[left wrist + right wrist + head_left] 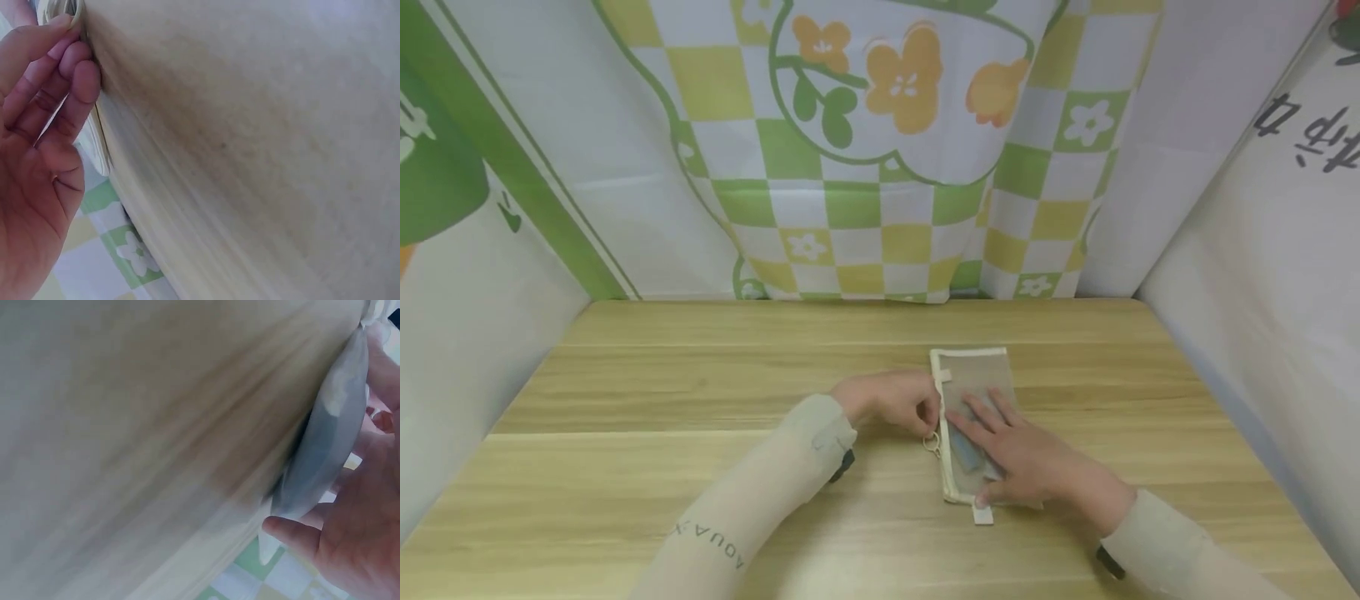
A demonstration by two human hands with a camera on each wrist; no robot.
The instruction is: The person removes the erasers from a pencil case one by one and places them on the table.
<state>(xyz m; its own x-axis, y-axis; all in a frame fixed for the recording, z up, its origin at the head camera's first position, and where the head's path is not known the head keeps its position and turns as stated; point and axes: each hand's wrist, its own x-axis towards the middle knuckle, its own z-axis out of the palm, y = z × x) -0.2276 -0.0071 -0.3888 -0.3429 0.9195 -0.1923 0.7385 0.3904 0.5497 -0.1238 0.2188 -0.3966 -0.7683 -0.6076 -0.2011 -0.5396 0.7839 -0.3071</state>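
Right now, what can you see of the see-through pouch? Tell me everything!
The pouch is rectangular and greyish, maybe plastic, with cream edging. A white tab sticks out at its near end; a ring sits by its left edge. Something bluish shows through. It lies bulging on the wooden table, long sides running away from the person. The left hand pinches at its left edge; the right hand spreads on top. I can't tell whether it's closed.

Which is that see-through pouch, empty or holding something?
Holding something: a bluish item shows through the pouch under the right hand.
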